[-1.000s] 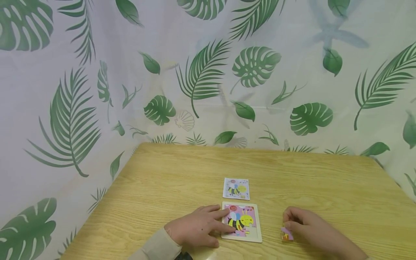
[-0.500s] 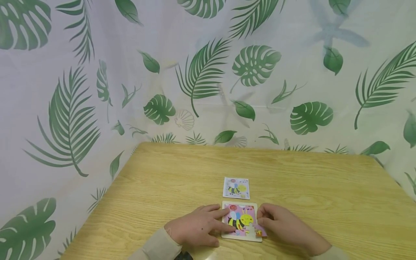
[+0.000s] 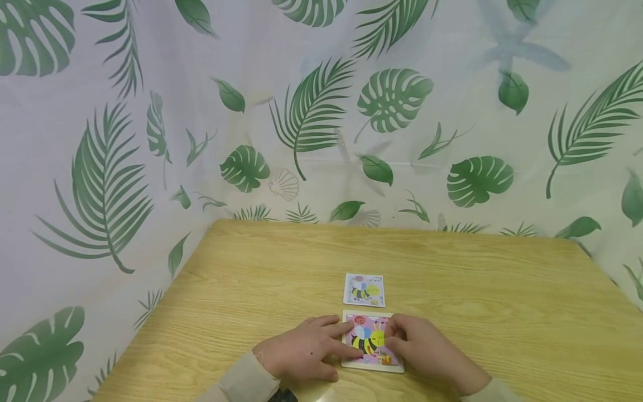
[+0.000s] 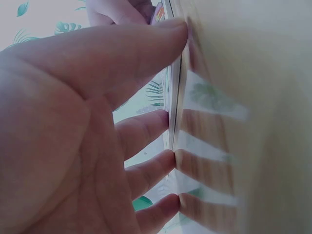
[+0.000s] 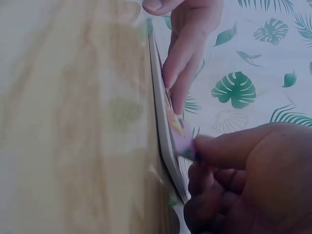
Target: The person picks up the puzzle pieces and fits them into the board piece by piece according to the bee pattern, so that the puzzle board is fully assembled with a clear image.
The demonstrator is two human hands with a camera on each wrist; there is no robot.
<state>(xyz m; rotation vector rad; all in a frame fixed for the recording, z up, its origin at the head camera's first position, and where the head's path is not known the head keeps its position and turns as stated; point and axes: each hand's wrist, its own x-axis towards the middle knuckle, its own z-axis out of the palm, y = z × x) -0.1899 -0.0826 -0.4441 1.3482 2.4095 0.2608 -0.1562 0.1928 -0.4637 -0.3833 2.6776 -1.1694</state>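
Note:
A framed bee jigsaw puzzle (image 3: 369,332) lies on the table, its picture pink with a yellow and black bee. My left hand (image 3: 306,349) rests with spread fingers on the puzzle's left side; in the left wrist view its fingertips touch the frame edge and tabletop. My right hand (image 3: 427,349) pinches a pink puzzle piece (image 5: 183,139) between thumb and curled fingers. That piece stands tilted over the frame's lower right part, where a honey-pot picture shows. The right fingers hide part of the bee's head and the frame's right edge.
Just behind the puzzle lies a small picture card (image 3: 364,290) with the same bee. Both are on a wood-grain table (image 3: 251,268). A white curtain with green leaves (image 3: 321,111) hangs along the table's back and left sides.
My right hand has moved left from the bare table beside the frame, bringing the puzzle piece over the lower right gap. My left hand has stayed on the puzzle.

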